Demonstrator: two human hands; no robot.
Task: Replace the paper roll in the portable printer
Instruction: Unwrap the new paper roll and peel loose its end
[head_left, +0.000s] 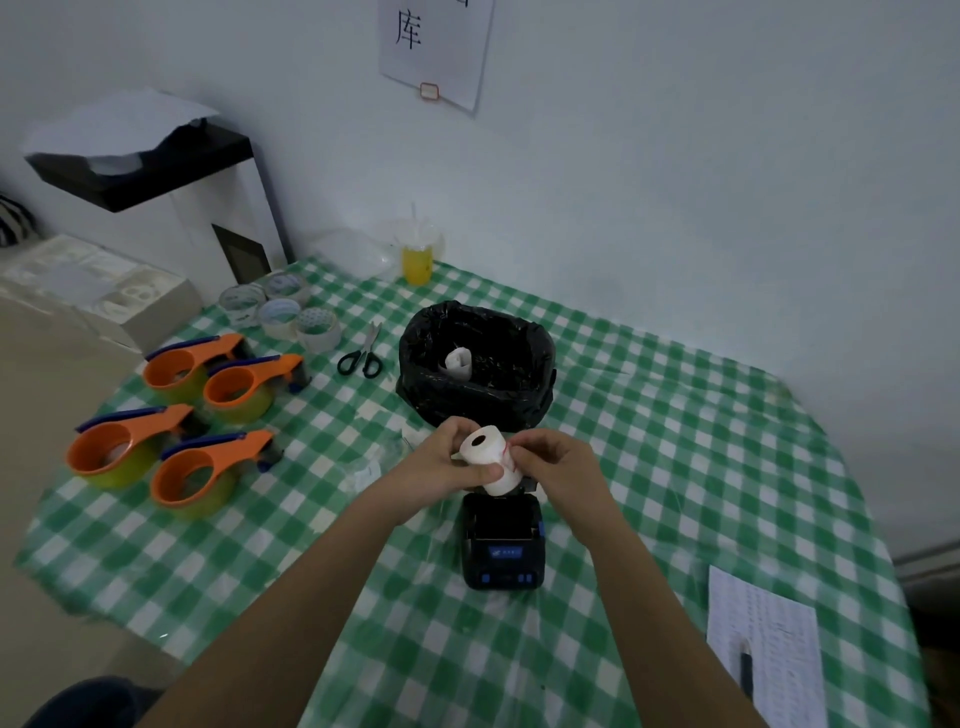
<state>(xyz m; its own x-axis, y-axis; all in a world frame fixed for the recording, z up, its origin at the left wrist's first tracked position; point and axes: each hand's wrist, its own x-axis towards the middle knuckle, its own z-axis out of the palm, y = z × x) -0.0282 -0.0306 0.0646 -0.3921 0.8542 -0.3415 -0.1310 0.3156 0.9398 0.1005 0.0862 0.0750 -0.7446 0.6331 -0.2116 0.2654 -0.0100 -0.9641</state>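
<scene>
We see a bin lined with a black bag (475, 382) at the middle of the counter (675, 447), and in it lies one loose curl of white paper (458, 362); whether it is a spent roll we cannot tell. Behind it stands one clear cup (417, 254) holding yellow liquid, with a straw. Just in front of the bin, above the open printer (503, 543), we hold one white paper roll (491, 460) off the counter, its dark core hole facing up and away; a thin red line crosses its side. Our left hand (447, 460) wraps the roll from the left with the thumb across it, and our right hand (558, 467) pinches at its right edge with bent fingertips. The printer's paper well is dark and we cannot make out its contents. To the left we count four orange tape dispensers (171, 452), four rolls of clear tape (283, 309) and one pair of scissors (362, 353). At the right edge lies a printed sheet (769, 644), cut off by the frame, with a dark pen (746, 673) on it.
</scene>
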